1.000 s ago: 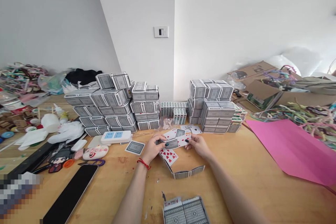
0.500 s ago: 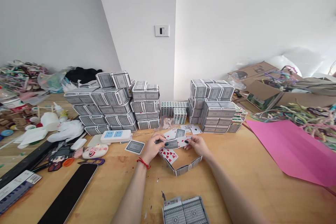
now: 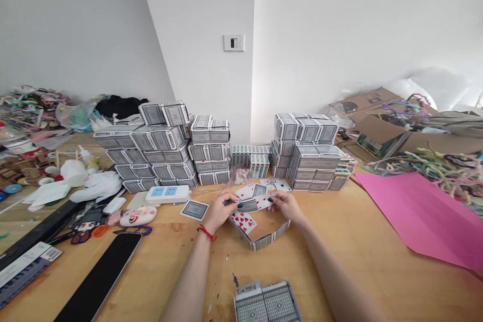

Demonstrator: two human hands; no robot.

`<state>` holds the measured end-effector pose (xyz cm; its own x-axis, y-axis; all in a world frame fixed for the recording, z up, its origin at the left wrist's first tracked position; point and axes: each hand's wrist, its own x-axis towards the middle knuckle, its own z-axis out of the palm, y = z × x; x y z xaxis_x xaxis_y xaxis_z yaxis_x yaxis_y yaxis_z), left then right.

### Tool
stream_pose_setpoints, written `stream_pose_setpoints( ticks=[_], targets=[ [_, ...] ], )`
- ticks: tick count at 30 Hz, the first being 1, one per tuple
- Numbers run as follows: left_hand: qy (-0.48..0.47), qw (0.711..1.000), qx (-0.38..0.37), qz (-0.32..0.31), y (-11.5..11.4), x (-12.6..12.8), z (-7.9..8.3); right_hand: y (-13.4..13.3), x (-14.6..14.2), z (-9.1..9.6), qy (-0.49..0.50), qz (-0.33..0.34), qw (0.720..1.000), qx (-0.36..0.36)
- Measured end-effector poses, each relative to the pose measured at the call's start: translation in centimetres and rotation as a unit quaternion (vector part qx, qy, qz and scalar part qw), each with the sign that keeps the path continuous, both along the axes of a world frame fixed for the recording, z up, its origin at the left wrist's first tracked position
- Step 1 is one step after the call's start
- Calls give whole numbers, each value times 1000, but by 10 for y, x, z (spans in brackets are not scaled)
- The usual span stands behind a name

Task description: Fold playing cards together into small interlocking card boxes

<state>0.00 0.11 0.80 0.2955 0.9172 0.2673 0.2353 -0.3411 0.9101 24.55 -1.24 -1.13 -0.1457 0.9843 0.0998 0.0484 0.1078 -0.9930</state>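
Both my hands meet at the middle of the wooden table point(image 3: 339, 261), pinching a small fan of playing cards point(image 3: 253, 204) between them. My left hand point(image 3: 219, 210) grips the left end, and a red string sits on its wrist. My right hand point(image 3: 287, 206) holds the right end with its fingertips. Under the hands a card with red hearts point(image 3: 243, 222) leans on a low angled wall of standing cards point(image 3: 269, 238). More loose cards point(image 3: 253, 190) lie just behind my hands.
Stacks of boxed card decks stand at the back left point(image 3: 166, 146) and back right point(image 3: 307, 153). A single face-down card point(image 3: 193, 210), a white power strip point(image 3: 168, 194), a black phone point(image 3: 100, 282), a pink sheet point(image 3: 422, 216) and card boxes at the near edge point(image 3: 266, 304) lie around.
The low wall of standing cards has shifted slightly under my hands. My hands stay together on the fanned cards.
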Motion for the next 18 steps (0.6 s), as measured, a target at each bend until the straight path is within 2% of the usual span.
stream_pose_setpoints(
  ticks=[10,18],
  targets=[
    [8,1000,14,16,-3,3,3,-5,-2,5,-12,-7,1000,-12],
    [4,1000,10,22,-5,6,9,-6,-5,1,-4,3,1000,-18]
  ],
)
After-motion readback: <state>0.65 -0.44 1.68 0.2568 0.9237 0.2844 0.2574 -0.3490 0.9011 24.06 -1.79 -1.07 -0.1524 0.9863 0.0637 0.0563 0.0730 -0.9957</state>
